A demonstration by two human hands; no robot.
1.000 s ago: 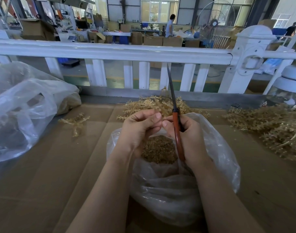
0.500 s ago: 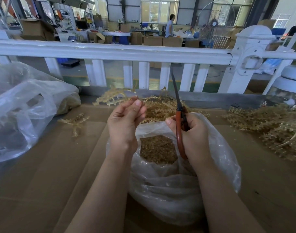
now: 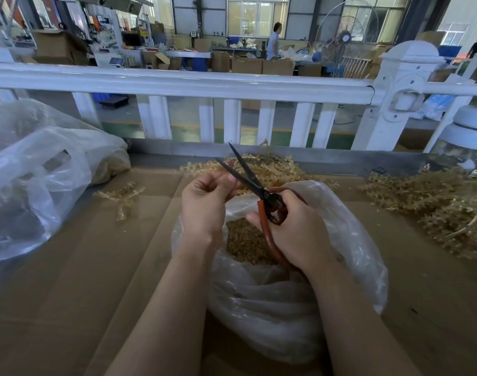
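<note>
While the right hand (image 3: pixel 294 232) grips open orange-handled black scissors (image 3: pixel 263 195), the left hand (image 3: pixel 205 202) pinches a golden plastic sprig (image 3: pixel 227 162) between their blades.

I'm on a factory floor, in a packing hall. Past the white railing (image 3: pixel 177 82) I see stacked cardboard cartons (image 3: pixel 261 67), an industrial pedestal fan (image 3: pixel 345 36), tall windows (image 3: pixel 256 14) and a worker (image 3: pixel 274 42) at a bench. My table (image 3: pixel 83 267) is lined with cardboard and carries bulk gold plastic sprigs (image 3: pixel 435 207).
</note>
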